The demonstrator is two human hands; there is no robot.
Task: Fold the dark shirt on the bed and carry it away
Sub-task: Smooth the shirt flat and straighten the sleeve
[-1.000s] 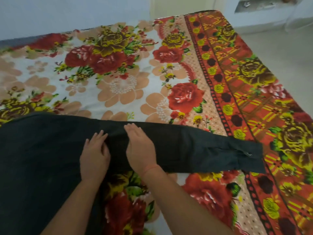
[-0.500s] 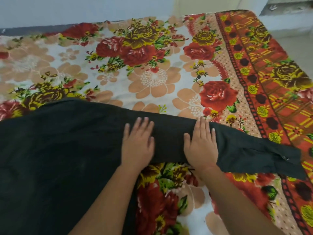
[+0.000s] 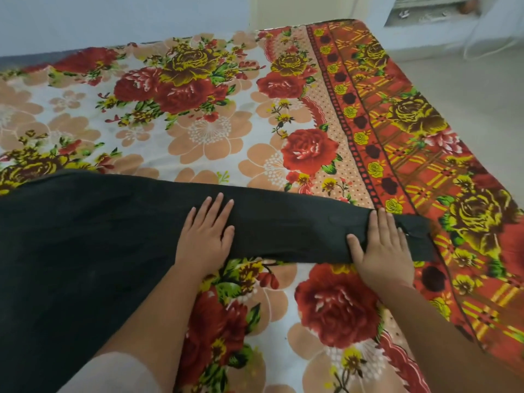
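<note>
The dark shirt [image 3: 85, 239] lies spread flat on the bed, its body filling the lower left of the view and one long sleeve stretched out to the right. My left hand [image 3: 205, 234] rests palm down on the sleeve near the shoulder, fingers apart. Further right, my right hand [image 3: 381, 246] lies flat on the sleeve just before the cuff, fingers extended. Neither hand grips the cloth. The cuff end pokes out to the right of my right hand.
The bed carries a floral sheet [image 3: 204, 131] with red roses and an orange-red border [image 3: 402, 131] along its right side. Pale floor [image 3: 482, 89] lies beyond the bed's right edge, and a light wall [image 3: 113, 18] runs behind it.
My right hand has slid rightward along the sleeve, from beside my left hand out to near the cuff. My left hand has stayed near the shoulder end. The sleeve lies flatter.
</note>
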